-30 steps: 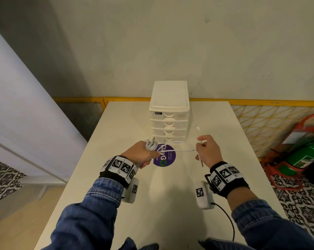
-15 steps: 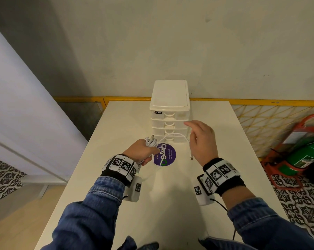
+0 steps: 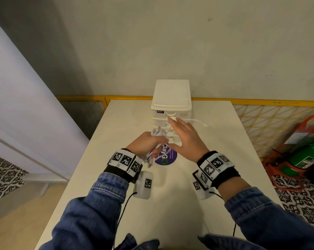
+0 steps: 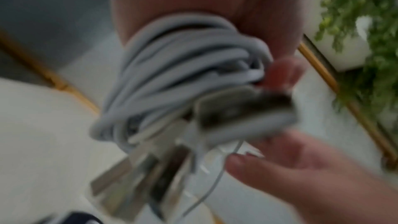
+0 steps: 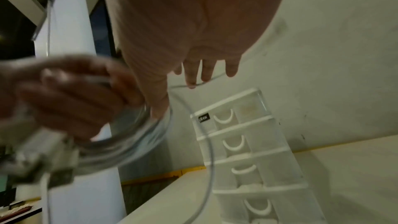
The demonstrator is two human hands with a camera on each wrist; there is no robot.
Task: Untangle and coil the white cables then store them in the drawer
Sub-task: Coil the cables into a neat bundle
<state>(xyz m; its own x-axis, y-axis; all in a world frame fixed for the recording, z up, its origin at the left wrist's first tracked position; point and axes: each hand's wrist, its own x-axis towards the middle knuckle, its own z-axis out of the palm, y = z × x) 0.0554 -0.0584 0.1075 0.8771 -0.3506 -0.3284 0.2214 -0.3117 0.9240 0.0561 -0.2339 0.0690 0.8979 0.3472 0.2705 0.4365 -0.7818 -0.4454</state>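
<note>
My left hand point(image 3: 145, 145) grips a coil of white cables point(image 3: 157, 133) just above the table, in front of the white drawer unit point(image 3: 170, 94). In the left wrist view the coil point(image 4: 183, 57) wraps round my fingers, with several USB plugs point(image 4: 150, 168) hanging below it. My right hand point(image 3: 185, 136) is spread flat with straight fingers before the closed drawers. A loose cable strand point(image 3: 197, 121) runs from the coil across those fingers and sticks out to the right. In the right wrist view the strand point(image 5: 193, 85) lies against my fingertips point(image 5: 204, 72).
The drawer unit point(image 5: 247, 151) has several closed drawers with curved handles. A purple round sticker point(image 3: 168, 157) lies on the white table point(image 3: 215, 141). A yellow railing point(image 3: 260, 102) runs behind the table; a green fire extinguisher point(image 3: 305, 156) stands on the floor at right.
My right hand let go its pinch, straightened its fingers and swept left across the drawer fronts. The cable's free end swung out to the right. My left hand lifted the coil nearer the drawers.
</note>
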